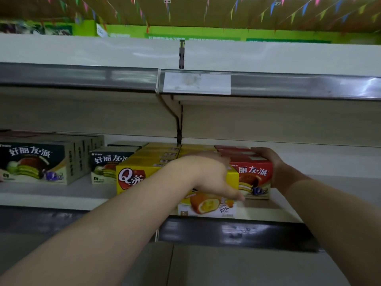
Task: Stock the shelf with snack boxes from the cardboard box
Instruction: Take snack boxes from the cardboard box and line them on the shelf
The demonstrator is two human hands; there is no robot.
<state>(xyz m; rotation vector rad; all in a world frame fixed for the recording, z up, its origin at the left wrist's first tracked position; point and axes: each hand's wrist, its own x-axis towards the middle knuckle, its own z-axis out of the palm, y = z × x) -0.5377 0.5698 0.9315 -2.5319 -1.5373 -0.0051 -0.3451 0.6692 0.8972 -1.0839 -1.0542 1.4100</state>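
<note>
On the middle shelf (61, 200) a row of red snack boxes (252, 174) stands beside a row of yellow snack boxes (132, 176). My right hand (268, 159) grips the front red box at its top right corner, fingers curled over the top. My left hand (208, 174) reaches across the front yellow box, fingers laid over its top and thumb hanging down its front face. The cardboard box is out of sight.
Dark green snack boxes (35, 162) and a smaller stack (107, 164) stand to the left on the same shelf. The upper shelf (288, 56) carries a price rail with a white label (196, 83). A dark price rail (226, 232) edges the middle shelf.
</note>
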